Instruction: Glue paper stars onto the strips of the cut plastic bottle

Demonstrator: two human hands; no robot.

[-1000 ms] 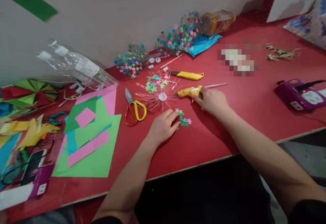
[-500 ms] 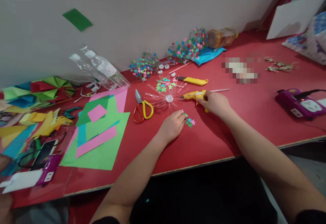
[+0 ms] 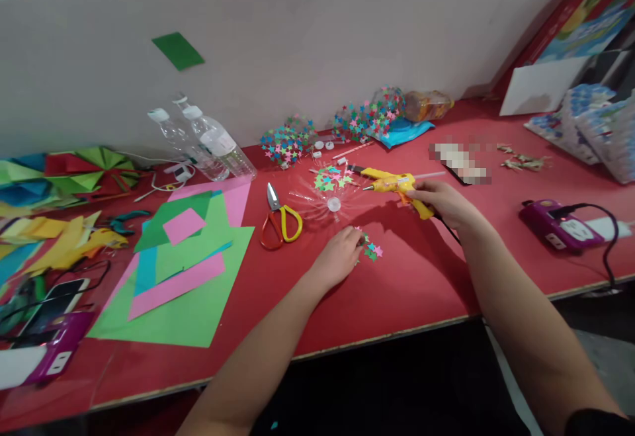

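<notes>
In my right hand (image 3: 443,206) is a yellow hot glue gun (image 3: 397,184), raised a little off the table with its nozzle pointing left. A glue stick juts from its back. My left hand (image 3: 341,254) rests on the table with its fingers curled together beside small paper stars (image 3: 372,249); whatever its fingertips hold is hidden. Between and beyond my hands lies a clear plastic piece cut into spreading strips (image 3: 334,205). More paper stars (image 3: 333,178) lie at its far side. Scissors (image 3: 280,221) with red and yellow handles are to its left.
A yellow cutter (image 3: 376,173) lies behind the glue gun. Star-covered balls (image 3: 288,141) and clear bottles (image 3: 218,141) line the wall. Coloured paper sheets (image 3: 198,317) cover the left side. A purple power strip (image 3: 560,227) with a cord sits at right.
My right hand has lifted the glue gun off the table and turned it slightly, its cord now showing. My left hand stays by the paper stars. The camera view has shifted.
</notes>
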